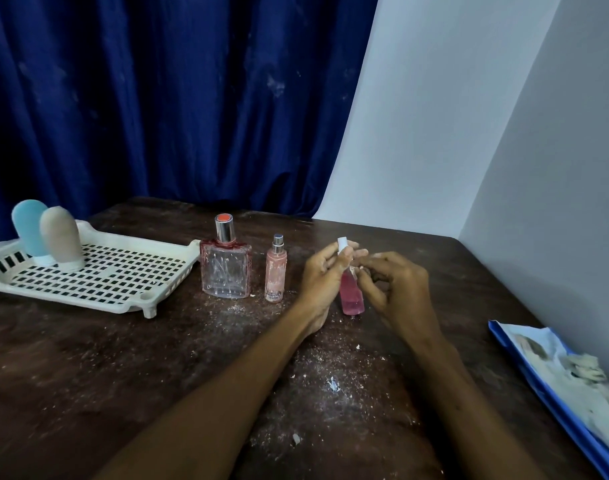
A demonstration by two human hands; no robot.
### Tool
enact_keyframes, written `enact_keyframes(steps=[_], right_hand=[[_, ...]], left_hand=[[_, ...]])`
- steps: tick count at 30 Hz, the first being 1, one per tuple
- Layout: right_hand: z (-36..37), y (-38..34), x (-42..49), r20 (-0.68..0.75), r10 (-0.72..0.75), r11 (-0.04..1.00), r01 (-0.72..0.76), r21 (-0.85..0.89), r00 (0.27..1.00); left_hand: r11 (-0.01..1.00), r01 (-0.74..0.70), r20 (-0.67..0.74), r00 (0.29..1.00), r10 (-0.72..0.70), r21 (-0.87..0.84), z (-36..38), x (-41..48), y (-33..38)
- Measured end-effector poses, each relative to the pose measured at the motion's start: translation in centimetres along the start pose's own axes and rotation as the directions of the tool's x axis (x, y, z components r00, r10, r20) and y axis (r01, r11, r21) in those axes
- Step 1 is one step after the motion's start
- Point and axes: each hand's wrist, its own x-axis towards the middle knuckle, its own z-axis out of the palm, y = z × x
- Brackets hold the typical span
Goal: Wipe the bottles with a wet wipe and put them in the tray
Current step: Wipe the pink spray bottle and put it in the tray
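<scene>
The dark counter (123, 375) is dusted with pale crumbs. At its far left sits the white perforated tray (98, 304), and along the right edge lies a blue-edged pack (545, 386) with crumpled wipes on top. Both hands meet near the middle. The left hand (322, 277) comes in from the tray side, and its fingers (334, 252) pinch the small pink bottle (351, 296) just under its white cap. The right hand (400, 289) faces it, with fingers (368, 277) curled close against the bottle's upper side. Something pale may be tucked between them, perhaps a bit of wipe, but I cannot tell whether they hold anything. Left of the hands, a square glass bottle (225, 270) with a red-topped cap stands upright. In the tray's far corner, a blue bottle (29, 226) and a beige bottle (61, 235) stand on their caps, touching each other. A slim spray bottle (276, 271) stands between the square one and the hands. The small pink bottle hangs nearly upright with its long axis vertical and its base just above the counter. The tray lies well off to its left, past the two standing bottles, so the left hand looks better placed to carry it over once it has been wiped.
</scene>
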Motion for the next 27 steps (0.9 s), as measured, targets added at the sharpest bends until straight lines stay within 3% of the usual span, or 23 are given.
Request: enact_keyframes(steps=[16,22,27], right_hand=[[0.02,0.38,-0.33,0.036,0.059,0.993,-0.055,-0.106,0.998],[0.14,-0.24,-0.15,0.037,0.047,0.998,-0.046,-0.033,0.998],[-0.09,-0.44,-0.24,0.063,0.121,0.992,-0.119,-0.030,0.991]], left_hand=[[0.998,0.054,-0.046,0.997,-0.055,-0.019,-0.09,0.32,-0.14],[0.996,0.083,-0.035,0.996,-0.084,-0.035,-0.25,0.40,-0.25],[0.995,0.085,-0.034,0.996,-0.086,-0.045,-0.35,0.41,-0.09]])
